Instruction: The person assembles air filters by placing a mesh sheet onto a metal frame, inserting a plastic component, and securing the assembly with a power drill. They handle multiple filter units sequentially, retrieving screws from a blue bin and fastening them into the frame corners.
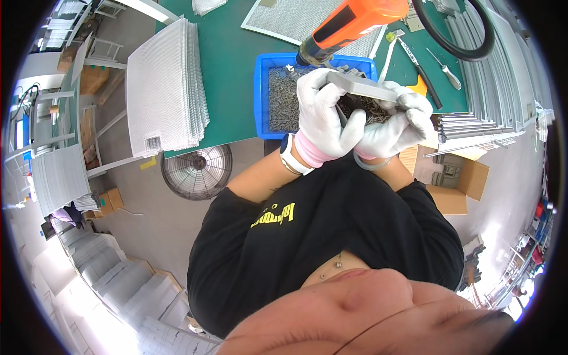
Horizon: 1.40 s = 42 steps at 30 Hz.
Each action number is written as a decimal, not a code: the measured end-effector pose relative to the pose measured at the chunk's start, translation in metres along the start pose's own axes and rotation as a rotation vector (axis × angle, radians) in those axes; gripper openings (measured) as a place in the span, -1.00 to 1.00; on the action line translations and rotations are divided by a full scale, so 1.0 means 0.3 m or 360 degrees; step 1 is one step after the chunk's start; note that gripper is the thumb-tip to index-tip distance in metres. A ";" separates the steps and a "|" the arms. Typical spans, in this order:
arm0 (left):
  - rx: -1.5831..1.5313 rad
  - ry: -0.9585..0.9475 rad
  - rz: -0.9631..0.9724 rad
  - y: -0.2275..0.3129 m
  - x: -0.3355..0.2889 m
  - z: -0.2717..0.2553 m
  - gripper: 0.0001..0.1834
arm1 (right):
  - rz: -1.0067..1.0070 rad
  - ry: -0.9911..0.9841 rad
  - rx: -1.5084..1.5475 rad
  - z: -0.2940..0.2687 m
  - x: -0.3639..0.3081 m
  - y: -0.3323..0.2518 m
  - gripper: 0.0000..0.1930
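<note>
Both my hands wear white gloves and are raised over a blue bin (pixel 261 97) filled with small metal screws (pixel 283 97). Between them is a grey bar-shaped piece (pixel 365 87). My left hand (pixel 324 118) closes on its left end, and my right hand (pixel 393 127) grips the right end. Some dark, shadowed shape shows below the piece between my fingers; I cannot make out what it is. An orange power screwdriver (pixel 355 23) hangs just beyond, its tip close to the fingers of my left hand. Small grey parts (pixel 355 71) lie in the bin behind the piece.
On the green table (pixel 228 77) lie a stack of white mesh panels (pixel 163 89) at left, another mesh panel (pixel 278 23) at the back, a hammer (pixel 420 71) and a screwdriver (pixel 447 71) at right. Long metal profiles (pixel 491 71) line the right side. A floor fan (pixel 198 171) and open cardboard box (pixel 452 198) stand below.
</note>
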<state>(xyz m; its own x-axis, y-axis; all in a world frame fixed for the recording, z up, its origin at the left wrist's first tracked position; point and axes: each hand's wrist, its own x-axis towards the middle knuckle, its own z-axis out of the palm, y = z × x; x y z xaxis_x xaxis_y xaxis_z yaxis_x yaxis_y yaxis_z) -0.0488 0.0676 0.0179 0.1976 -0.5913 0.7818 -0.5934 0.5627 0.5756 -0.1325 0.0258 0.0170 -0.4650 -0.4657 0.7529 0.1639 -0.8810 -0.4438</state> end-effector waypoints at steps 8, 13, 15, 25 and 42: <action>0.0110 -0.0211 0.0061 0.008 0.010 -0.025 -0.33 | 0.0082 -0.0124 0.0133 -0.015 0.065 -0.025 -0.81; 0.0090 -0.0220 0.0004 0.014 0.014 -0.025 -0.35 | 0.0358 -0.0248 0.0190 -0.036 0.084 -0.027 -0.74; 0.0074 -0.0214 0.0007 0.012 0.016 -0.027 -0.37 | 0.0485 -0.0246 0.0158 -0.018 0.102 -0.042 -0.66; 0.0093 -0.0111 0.0019 -0.032 0.033 -0.038 -0.45 | 0.0678 -0.0227 0.0394 -0.021 0.076 -0.006 -0.71; -0.0069 -0.0104 -0.0023 -0.084 0.059 -0.143 -0.44 | 0.2066 -0.1114 0.0414 -0.075 0.095 -0.076 -0.41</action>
<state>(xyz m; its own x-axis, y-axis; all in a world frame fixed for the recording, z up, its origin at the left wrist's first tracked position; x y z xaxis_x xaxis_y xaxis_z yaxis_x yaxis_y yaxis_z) 0.0032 0.0677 0.0274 0.1536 -0.6352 0.7569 -0.5563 0.5775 0.5975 -0.1691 0.0344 0.0376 0.6094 -0.7926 0.0204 0.3060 0.2114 -0.9283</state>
